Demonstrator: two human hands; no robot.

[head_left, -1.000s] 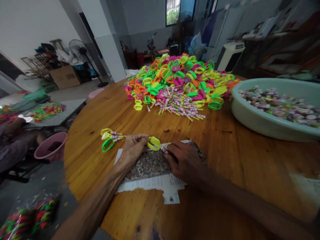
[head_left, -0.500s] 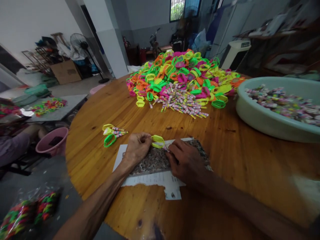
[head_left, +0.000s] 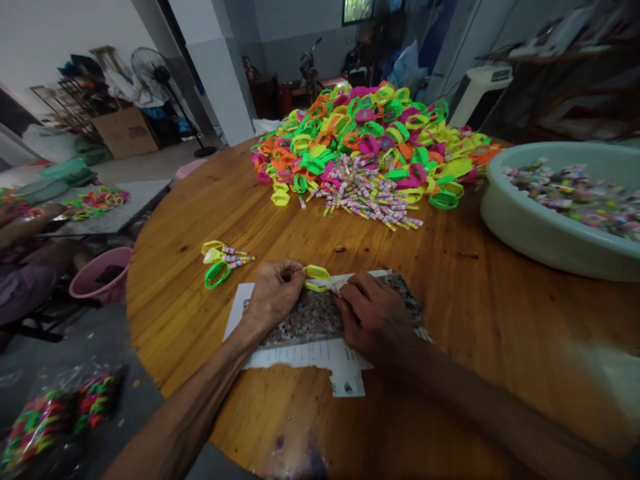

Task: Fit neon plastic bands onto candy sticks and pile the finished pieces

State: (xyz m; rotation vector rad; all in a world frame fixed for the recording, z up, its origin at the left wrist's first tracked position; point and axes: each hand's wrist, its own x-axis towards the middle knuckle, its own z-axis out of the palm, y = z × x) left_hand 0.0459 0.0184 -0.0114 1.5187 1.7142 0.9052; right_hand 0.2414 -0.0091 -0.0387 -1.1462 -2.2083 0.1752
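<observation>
Over a speckled stone slab, my left hand pinches the left end of a yellow toy watch band. The fingers of my right hand are closed on a small wrapped candy roll at the band's right end; those fingers partly hide it. Printed white paper with a torn edge lies under the slab. Left of my hands rest yellow toy watch bands and a green band, with candy rolls attached or lying against them; I cannot tell which.
A large heap of neon toy watch bands stands at the back of the round wooden table, candy rolls before it. A pale green basin of wrapped candies is at right. Beyond the left edge are a pink tub and a seated person.
The view has shifted slightly. Both hands keep their hold on the yellow band and the candy roll, with hardly any movement between them.
</observation>
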